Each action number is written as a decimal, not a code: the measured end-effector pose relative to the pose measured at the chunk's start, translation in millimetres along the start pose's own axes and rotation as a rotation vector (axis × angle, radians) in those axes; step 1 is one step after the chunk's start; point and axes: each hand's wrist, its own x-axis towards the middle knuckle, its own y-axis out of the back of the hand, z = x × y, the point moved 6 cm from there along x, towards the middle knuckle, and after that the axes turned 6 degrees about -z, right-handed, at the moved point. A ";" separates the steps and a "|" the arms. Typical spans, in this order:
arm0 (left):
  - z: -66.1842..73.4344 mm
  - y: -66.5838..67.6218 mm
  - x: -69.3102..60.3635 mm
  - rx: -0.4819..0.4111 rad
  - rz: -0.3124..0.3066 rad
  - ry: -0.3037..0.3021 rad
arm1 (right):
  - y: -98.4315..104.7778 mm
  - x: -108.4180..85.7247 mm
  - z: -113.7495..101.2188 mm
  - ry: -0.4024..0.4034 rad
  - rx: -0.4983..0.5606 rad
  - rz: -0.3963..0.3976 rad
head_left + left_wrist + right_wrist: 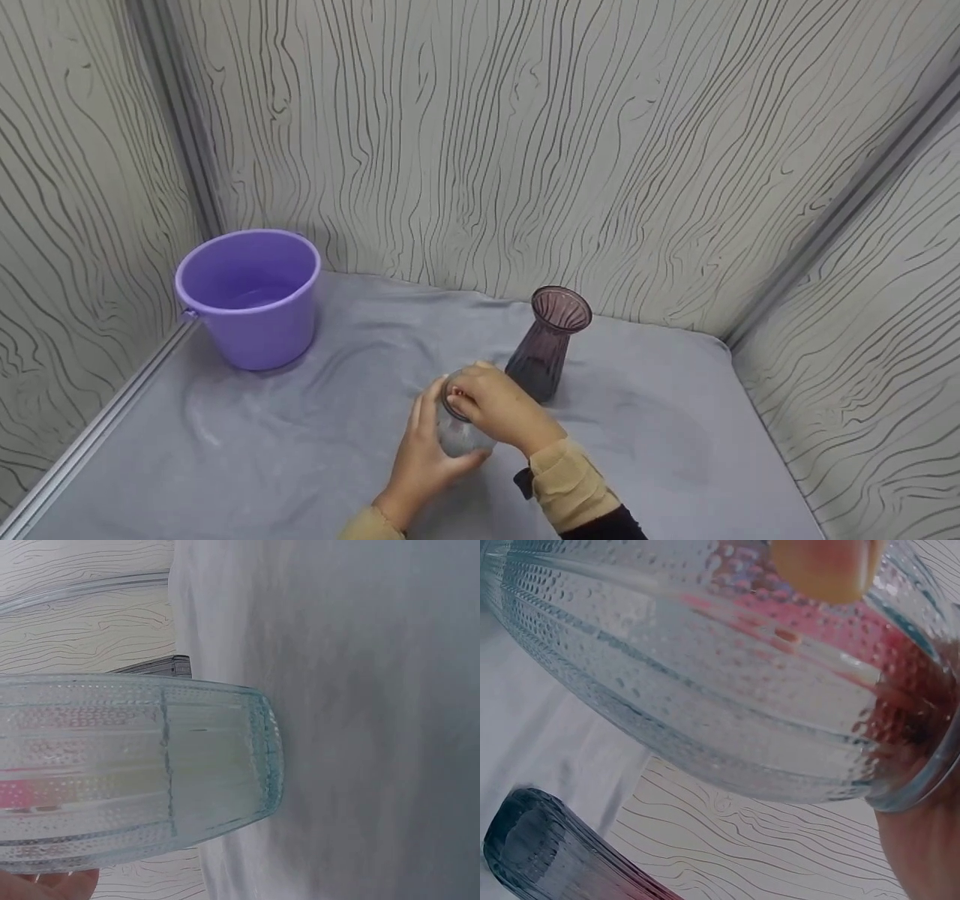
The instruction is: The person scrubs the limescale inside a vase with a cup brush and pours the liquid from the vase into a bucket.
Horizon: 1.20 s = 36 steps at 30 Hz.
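A clear ribbed glass vase [457, 439] with a dimpled surface stands tilted between both hands above the cloth. My left hand [426, 461] holds it round the side, and a fingertip [829, 566] presses the glass in the right wrist view. At the mouth, my right hand [504, 409] has its fingers curled over the rim, pinching a pink thing [15, 793] that reaches into the vase. Glass and fingers blur the pink thing, so its kind is unclear. Just behind the right hand, a purple-grey glass vase [546, 345] stands upright.
A purple bucket [262, 334] stands at the back left. Grey cloth [337, 420] covers the table, with soft folds. Wood-pattern walls [450, 150] close off the back and both sides.
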 end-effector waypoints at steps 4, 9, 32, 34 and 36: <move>0.3 0.2 -2.8 0.008 0.016 0.025 | 0.1 0.4 -1.2 0.023 0.001 0.004; 1.7 -2.4 -7.2 0.029 0.036 0.065 | -0.9 0.7 -2.8 0.004 0.010 -0.052; 7.8 -7.6 -10.0 0.107 0.097 0.058 | 2.0 -4.3 6.2 -0.038 0.165 0.012; 7.8 -7.3 -9.3 0.105 0.094 0.055 | 1.8 -3.7 4.6 -0.025 0.131 0.013; 7.7 -7.0 -9.0 0.105 0.092 0.053 | 1.4 -2.4 2.9 -0.014 0.104 0.002</move>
